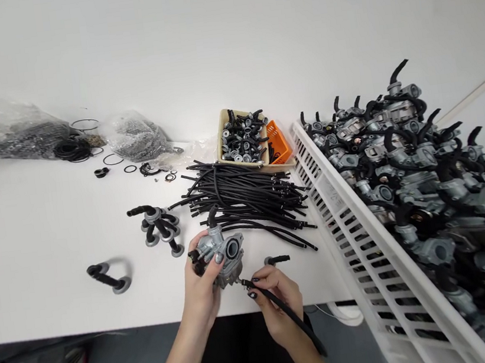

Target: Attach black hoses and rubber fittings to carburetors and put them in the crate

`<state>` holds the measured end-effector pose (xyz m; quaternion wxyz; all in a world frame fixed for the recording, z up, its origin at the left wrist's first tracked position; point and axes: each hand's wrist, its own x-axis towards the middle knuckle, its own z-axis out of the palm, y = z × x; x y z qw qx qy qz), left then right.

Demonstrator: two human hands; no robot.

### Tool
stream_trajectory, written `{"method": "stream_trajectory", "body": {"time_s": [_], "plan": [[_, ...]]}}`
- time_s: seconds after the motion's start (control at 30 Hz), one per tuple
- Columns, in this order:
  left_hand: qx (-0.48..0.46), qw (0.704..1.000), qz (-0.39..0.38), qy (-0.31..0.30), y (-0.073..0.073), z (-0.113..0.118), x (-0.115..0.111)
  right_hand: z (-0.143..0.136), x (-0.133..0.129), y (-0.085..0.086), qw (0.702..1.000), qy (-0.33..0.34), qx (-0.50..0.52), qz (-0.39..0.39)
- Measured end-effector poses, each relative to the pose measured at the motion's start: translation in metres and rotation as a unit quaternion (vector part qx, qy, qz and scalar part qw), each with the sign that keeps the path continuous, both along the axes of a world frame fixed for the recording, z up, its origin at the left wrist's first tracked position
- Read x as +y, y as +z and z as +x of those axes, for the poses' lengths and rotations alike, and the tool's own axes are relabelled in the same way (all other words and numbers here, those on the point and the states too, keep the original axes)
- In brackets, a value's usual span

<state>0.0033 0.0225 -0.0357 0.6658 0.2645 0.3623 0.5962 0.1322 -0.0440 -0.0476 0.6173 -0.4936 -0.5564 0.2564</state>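
My left hand [201,282] is closed around a grey metal carburetor [221,248], holding it over the front edge of the white table. A short black rubber boot rises from its top. My right hand [279,299] pinches a black rubber hose [286,308] near its end, which meets the carburetor's lower right side. Whether the hose is pushed onto the fitting there I cannot tell. The hose's other end hangs down to the right. Just behind my right hand lies a black boot with a grey cap [278,259].
A pile of black hoses [248,195] lies behind my hands. Capped boots [154,217] stand to the left. A cream tray [220,143], an orange basket [279,141] and plastic bags [132,137] are at the back. On the right, a white crate [356,232] is heaped with carburetors [422,184].
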Motion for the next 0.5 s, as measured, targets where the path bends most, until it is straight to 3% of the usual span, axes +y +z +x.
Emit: {"method": "stream_trajectory", "body": {"time_s": [0.5], "plan": [[0.095, 0.995, 0.036, 0.020, -0.0023, 0.0017, -0.0022, -0.0053, 0.0062, -0.0001, 0.999, 0.018, -0.027, -0.016]]}}
